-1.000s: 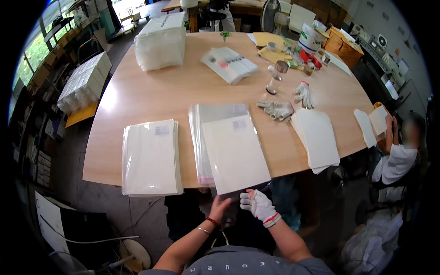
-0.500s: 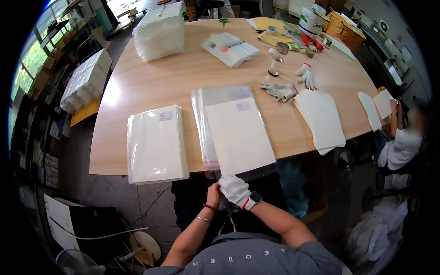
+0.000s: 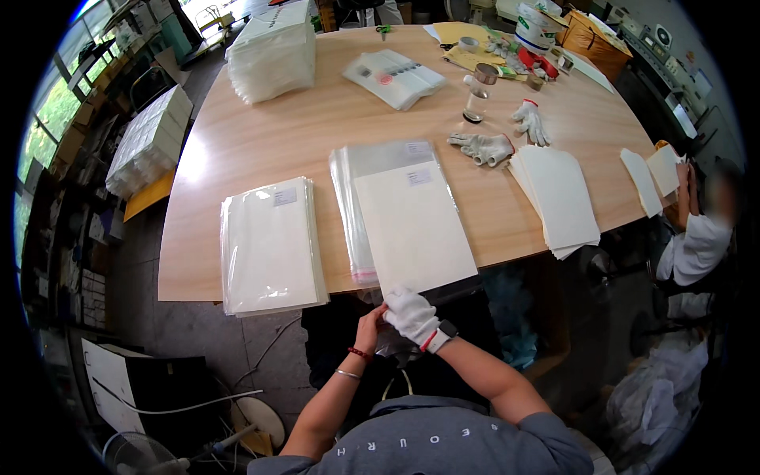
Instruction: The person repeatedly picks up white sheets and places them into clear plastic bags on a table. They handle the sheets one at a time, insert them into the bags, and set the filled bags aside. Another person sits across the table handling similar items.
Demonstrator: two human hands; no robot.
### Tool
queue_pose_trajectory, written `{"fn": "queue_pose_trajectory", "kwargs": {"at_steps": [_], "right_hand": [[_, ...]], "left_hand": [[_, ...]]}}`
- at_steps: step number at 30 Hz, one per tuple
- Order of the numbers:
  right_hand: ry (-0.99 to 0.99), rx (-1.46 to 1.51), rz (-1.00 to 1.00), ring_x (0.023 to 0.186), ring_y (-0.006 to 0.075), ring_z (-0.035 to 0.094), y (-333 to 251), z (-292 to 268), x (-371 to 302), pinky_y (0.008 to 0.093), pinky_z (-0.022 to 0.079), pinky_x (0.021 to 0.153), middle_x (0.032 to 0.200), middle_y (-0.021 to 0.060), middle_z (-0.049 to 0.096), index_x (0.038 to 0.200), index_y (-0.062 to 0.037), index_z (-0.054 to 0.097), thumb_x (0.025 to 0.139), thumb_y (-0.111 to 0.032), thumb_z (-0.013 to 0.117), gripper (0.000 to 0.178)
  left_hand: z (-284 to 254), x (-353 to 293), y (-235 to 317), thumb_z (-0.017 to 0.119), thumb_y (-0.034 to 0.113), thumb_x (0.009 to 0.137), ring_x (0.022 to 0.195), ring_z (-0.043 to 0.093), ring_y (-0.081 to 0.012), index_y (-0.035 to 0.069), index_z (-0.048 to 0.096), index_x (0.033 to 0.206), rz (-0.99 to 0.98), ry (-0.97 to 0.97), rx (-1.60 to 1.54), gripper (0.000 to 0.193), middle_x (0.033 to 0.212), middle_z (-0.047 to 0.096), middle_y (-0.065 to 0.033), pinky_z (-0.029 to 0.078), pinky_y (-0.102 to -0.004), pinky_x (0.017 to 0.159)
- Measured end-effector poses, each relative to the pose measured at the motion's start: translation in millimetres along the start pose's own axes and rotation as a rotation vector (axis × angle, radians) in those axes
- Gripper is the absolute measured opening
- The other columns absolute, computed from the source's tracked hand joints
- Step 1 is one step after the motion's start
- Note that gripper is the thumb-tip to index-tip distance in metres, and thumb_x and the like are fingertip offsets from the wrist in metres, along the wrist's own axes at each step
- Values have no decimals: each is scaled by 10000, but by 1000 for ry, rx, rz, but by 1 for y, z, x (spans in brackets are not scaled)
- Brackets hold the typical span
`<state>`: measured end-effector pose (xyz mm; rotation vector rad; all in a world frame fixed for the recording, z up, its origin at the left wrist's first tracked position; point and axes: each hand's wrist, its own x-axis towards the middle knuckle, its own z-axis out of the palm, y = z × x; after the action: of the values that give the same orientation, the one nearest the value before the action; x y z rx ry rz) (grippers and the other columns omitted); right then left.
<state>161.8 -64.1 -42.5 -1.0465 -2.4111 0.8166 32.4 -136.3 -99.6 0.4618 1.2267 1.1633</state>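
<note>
As the bare left hand (image 3: 370, 327) and gloved right hand (image 3: 411, 315) meet, grip unclear, at the lower edge of the clear plastic sleeve (image 3: 418, 229) mid-frame, working it seems the step, needing a steady pinch

At bottom centre, the gloved right hand (image 3: 411, 315) has moved left to meet the bare left hand (image 3: 370, 328) by the lower left corner of the white sheet (image 3: 416, 229). A watch (image 3: 449, 328) now shows just below. The table (image 3: 261, 142) sits higher.
</note>
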Motion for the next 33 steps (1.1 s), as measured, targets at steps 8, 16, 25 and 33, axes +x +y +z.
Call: {"fn": "queue_pose_trajectory", "kwargs": {"at_steps": [8,16,25,33], "right_hand": [[-124,263,-212,684,318,559,3,-58,5,382,472,653,763,142,554,776,-35,568,799,-201,537,171],[99,-422,724,627,285,554,209,-185,-173,408,467,645,660,129,560,693,-27,561,826,-180,464,225],[309,-64,18,756,234,565,131,-109,-92,302,478,669,863,113,557,1044,-26,547,719,44,621,340],[43,33,43,675,278,609,113,-139,-37,346,494,613,697,117,614,742,-45,594,777,-179,553,144]], "left_hand": [[12,4,6,406,247,838,813,633,-214,5,554,773,-189,263,-106,291,916,622,-99,499,-324,627],[-17,1,5,292,423,945,875,622,-215,-43,617,1015,77,-66,206,572,948,654,-141,473,-305,758],[-12,-1,31,702,81,665,1064,455,-304,113,559,1123,986,379,1441,480,1223,447,-113,390,-399,888],[-1,16,69,683,184,736,681,588,-247,89,601,753,1000,43,1377,126,733,605,-62,460,-351,595]]}}
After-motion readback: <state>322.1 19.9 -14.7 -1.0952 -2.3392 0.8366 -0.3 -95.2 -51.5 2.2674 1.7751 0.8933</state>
